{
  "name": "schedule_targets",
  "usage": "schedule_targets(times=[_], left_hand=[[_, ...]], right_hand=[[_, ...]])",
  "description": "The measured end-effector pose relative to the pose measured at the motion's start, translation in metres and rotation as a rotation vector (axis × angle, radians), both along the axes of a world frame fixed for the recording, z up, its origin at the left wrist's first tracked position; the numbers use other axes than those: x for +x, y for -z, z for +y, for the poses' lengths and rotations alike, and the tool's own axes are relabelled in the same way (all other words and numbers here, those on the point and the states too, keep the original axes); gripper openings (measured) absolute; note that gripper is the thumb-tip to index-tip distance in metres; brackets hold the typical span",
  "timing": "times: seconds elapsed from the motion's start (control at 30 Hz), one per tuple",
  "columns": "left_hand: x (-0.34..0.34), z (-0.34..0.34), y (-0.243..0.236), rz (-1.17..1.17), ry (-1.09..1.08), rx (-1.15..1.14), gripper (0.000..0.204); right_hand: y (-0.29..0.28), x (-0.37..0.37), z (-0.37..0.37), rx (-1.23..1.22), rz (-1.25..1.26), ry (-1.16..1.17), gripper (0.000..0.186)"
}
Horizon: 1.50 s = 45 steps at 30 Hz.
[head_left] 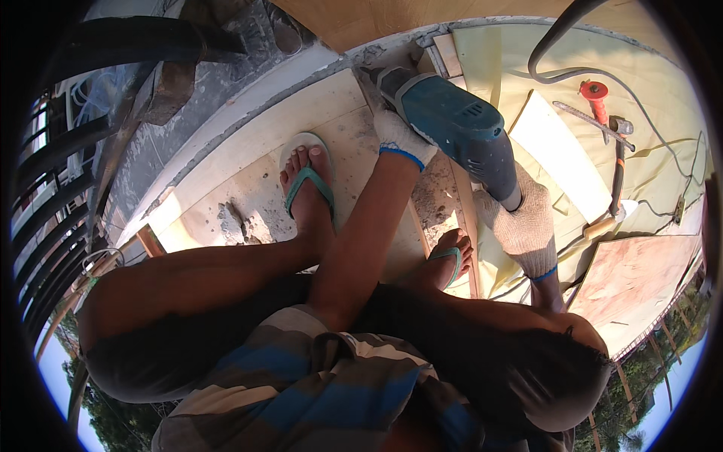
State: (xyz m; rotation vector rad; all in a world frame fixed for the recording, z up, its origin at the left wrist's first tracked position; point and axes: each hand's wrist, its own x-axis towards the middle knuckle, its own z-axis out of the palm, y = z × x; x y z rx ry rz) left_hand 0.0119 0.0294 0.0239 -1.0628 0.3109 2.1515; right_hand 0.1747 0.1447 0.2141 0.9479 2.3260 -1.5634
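Observation:
A teal and dark grey hammer drill (448, 113) lies slantwise before me, its nose pointing to the far left against the edge of a concrete ledge. My right hand (520, 222), in a knitted cream glove with a blue cuff, is closed round the drill's rear handle. Under the front of the drill, my left hand (404, 139) supports it in a matching glove; the body covers most of those fingers. The drill's tip is in shadow, and I cannot make out the bit. Broken concrete and grit (437, 200) lie below the tool.
To the right, a chisel with a red hand guard (595, 98), a metal rod (584, 120) and a hammer (619, 166) lie on yellowish sheeting (648, 75). A dark cable (553, 41) curves above. Boards (561, 151) lie near my right hand. Black railings (56, 218) stand at left.

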Motion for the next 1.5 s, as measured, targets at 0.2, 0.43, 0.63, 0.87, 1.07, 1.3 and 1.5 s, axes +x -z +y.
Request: schedule_targets(times=[0.2, 0.43, 0.63, 0.87, 1.07, 1.3, 1.5], left_hand=[[0.042, 0.024, -0.03, 0.054, 0.001, 0.053, 0.064], [0.084, 0.016, -0.043, 0.086, 0.148, -0.168, 0.074], [0.088, -0.004, -0.022, 0.203, 0.291, -0.113, 0.083], [0.069, -0.009, -0.009, 0.224, 0.343, -0.106, 0.079], [0.056, -0.005, -0.009, 0.228, 0.307, -0.177, 0.072], [0.021, -0.002, -0.002, 0.229, 0.214, -0.064, 0.058], [-0.001, -0.005, 0.01, 0.243, 0.275, -0.254, 0.062]], right_hand=[[0.007, 0.079, 0.019, -0.013, -0.167, 0.099, 0.031], [0.04, 0.145, -0.003, -0.213, 0.101, 0.173, 0.034], [0.048, 0.148, -0.025, -0.445, 0.057, 0.227, 0.045], [0.064, 0.138, -0.039, -0.252, 0.16, 0.168, 0.042], [0.053, 0.114, -0.033, -0.15, 0.157, 0.16, 0.043], [0.041, 0.07, -0.028, -0.157, 0.07, 0.196, 0.04], [0.048, 0.04, -0.031, -0.13, 0.16, 0.185, 0.033]])
